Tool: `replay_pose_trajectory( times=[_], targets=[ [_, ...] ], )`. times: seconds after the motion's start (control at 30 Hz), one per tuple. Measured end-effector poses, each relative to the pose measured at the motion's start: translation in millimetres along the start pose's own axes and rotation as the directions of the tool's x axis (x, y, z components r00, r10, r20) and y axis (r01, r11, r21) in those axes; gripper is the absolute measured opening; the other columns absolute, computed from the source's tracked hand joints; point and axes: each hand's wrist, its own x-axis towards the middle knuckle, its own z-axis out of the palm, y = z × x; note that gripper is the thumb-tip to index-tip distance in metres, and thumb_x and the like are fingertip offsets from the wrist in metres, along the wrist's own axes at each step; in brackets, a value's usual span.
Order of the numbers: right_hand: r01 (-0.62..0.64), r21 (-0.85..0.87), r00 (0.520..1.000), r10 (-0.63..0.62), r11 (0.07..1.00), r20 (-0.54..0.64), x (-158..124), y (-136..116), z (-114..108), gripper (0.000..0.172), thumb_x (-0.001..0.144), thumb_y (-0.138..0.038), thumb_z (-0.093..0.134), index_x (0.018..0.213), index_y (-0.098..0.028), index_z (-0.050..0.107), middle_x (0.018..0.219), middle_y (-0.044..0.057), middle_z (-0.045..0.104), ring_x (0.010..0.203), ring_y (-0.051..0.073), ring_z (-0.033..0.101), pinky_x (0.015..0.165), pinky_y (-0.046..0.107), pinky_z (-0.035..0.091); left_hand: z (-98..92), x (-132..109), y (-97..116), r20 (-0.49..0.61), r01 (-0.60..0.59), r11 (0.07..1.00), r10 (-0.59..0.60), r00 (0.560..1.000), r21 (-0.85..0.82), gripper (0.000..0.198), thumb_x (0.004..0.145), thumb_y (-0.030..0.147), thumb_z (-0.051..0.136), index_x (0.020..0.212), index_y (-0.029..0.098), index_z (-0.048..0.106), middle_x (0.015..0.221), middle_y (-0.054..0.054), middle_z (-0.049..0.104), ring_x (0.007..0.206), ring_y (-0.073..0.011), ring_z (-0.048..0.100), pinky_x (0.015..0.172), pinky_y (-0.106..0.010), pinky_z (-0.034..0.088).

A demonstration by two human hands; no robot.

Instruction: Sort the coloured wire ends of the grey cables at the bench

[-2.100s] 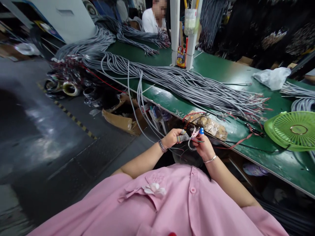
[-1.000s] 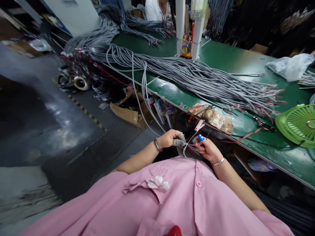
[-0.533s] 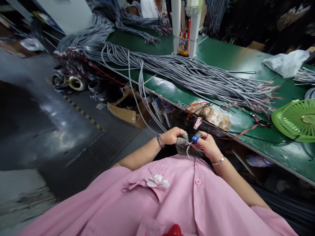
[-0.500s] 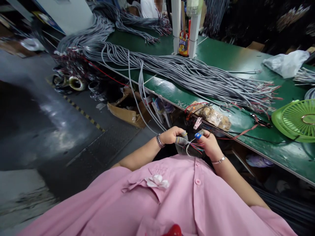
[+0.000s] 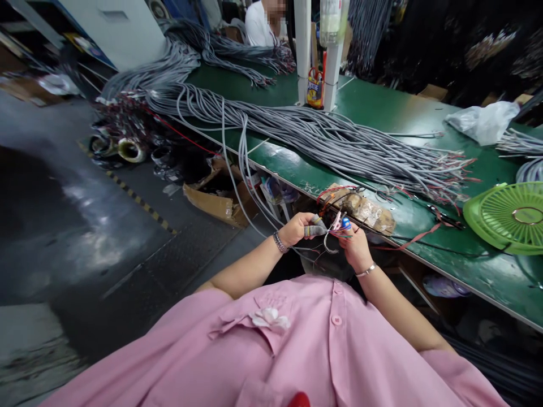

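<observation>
My left hand is closed round the end of a grey cable, held just in front of my chest, with grey finger covers on. Thin coloured wires fan out of the cable end towards my right hand, which pinches them; a blue cover sits on its fingertip. Both hands hover below the front edge of the green workbench. A taped brown block with red wires lies on the bench edge right behind my hands.
A long bundle of grey cables runs across the bench, some drooping to the floor. A green fan guard lies at right, a plastic bag behind it. White posts stand at the back; another person sits beyond. Cardboard lies under the bench.
My hands have risen slightly towards the bench edge and stay joined on the cable end; my right fingers have shifted along the coloured wires. The view tilted a little.
</observation>
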Motion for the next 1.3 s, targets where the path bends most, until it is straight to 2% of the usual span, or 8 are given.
replay_pose_trajectory(
  times=[0.1, 0.27, 0.5, 0.7, 0.87, 1.0, 1.17, 1.3],
  targets=[
    [0.040, 0.038, 0.998, -0.038, 0.998, -0.054, 3, 3, 3, 0.047, 0.076, -0.063, 0.068, 0.065, -0.019, 0.056, 0.049, -0.005, 0.044, 0.040, 0.005, 0.027, 0.037, 0.020, 0.017, -0.6, 5, -4, 0.018, 0.013, 1.000, -0.013, 1.000, -0.012, 0.043, 0.064, 0.045, 0.083, 0.078, 0.009, 0.065, 0.051, 0.004, 0.054, 0.039, -0.0030, 0.040, 0.037, -0.016, 0.028],
    [-0.120, 0.191, 0.992, 0.113, 0.974, 0.048, 8, -2, 9, 0.046, 0.072, -0.061, 0.072, 0.066, -0.018, 0.055, 0.052, -0.004, 0.046, 0.043, 0.005, 0.031, 0.037, 0.020, 0.020, 0.8, 9, -10, 0.036, 0.038, 0.999, -0.037, 0.999, -0.022, 0.044, 0.064, 0.046, 0.083, 0.074, 0.009, 0.063, 0.049, 0.005, 0.052, 0.038, -0.0026, 0.039, 0.038, -0.016, 0.028],
    [-0.061, 0.237, 0.998, 0.061, 0.970, 0.006, 9, -5, 15, 0.049, 0.068, -0.062, 0.075, 0.063, -0.019, 0.051, 0.047, -0.008, 0.033, 0.041, 0.005, 0.026, 0.035, 0.019, 0.021, 5.0, 13, -9, 0.073, 0.059, 0.998, -0.058, 0.996, -0.009, 0.043, 0.063, 0.045, 0.083, 0.073, 0.009, 0.064, 0.049, 0.005, 0.052, 0.040, -0.0025, 0.039, 0.040, -0.016, 0.029],
    [-0.149, 0.308, 0.989, 0.142, 0.940, 0.044, 6, 1, 13, 0.043, 0.070, -0.059, 0.075, 0.072, -0.020, 0.058, 0.060, -0.004, 0.053, 0.042, 0.004, 0.034, 0.034, 0.017, 0.022, 4.7, 11, -7, 0.089, 0.050, 0.999, -0.049, 0.995, -0.011, 0.045, 0.062, 0.048, 0.084, 0.072, 0.008, 0.066, 0.050, 0.004, 0.052, 0.040, -0.0029, 0.040, 0.040, -0.016, 0.029],
    [-0.207, 0.314, 0.978, 0.183, 0.927, 0.103, 0, 11, -2, 0.056, 0.074, -0.076, 0.058, 0.082, -0.021, 0.061, 0.073, 0.000, 0.063, 0.042, 0.006, 0.034, 0.035, 0.020, 0.025, -3.7, -9, -11, 0.176, 0.067, 0.998, -0.069, 0.982, 0.018, 0.045, 0.063, 0.049, 0.083, 0.073, 0.007, 0.069, 0.050, 0.001, 0.055, 0.040, -0.0040, 0.042, 0.039, -0.016, 0.031],
    [-0.243, 0.240, 0.970, 0.230, 0.940, 0.080, -11, 20, -19, 0.054, 0.075, -0.071, 0.061, 0.086, -0.019, 0.065, 0.081, 0.003, 0.065, 0.046, 0.006, 0.034, 0.036, 0.019, 0.020, -13.1, -40, -15, 0.202, 0.095, 0.995, -0.099, 0.974, 0.028, 0.044, 0.062, 0.048, 0.084, 0.075, 0.007, 0.071, 0.054, -0.002, 0.060, 0.040, -0.0049, 0.044, 0.039, -0.016, 0.033],
    [0.001, -0.092, 0.984, 0.016, 0.996, 0.178, -36, 10, -27, 0.052, 0.085, -0.067, 0.051, 0.090, -0.018, 0.066, 0.081, 0.004, 0.063, 0.049, 0.007, 0.032, 0.040, 0.022, 0.023, -20.9, -65, -19, 0.106, 0.113, 0.986, -0.125, 0.986, 0.120, 0.042, 0.069, 0.048, 0.079, 0.079, 0.008, 0.071, 0.058, -0.002, 0.061, 0.045, -0.0053, 0.046, 0.042, -0.016, 0.035],
    [0.345, -0.419, 0.889, -0.149, 0.840, 0.432, -53, -12, -18, 0.041, 0.080, -0.051, 0.069, 0.108, -0.021, 0.064, 0.090, 0.005, 0.066, 0.061, 0.012, 0.048, 0.055, 0.026, 0.040, -21.9, -67, -18, 0.053, 0.092, 0.964, -0.108, 0.993, 0.251, 0.043, 0.076, 0.050, 0.073, 0.078, 0.008, 0.068, 0.054, 0.001, 0.055, 0.045, -0.0049, 0.045, 0.043, -0.015, 0.034]
  ],
)
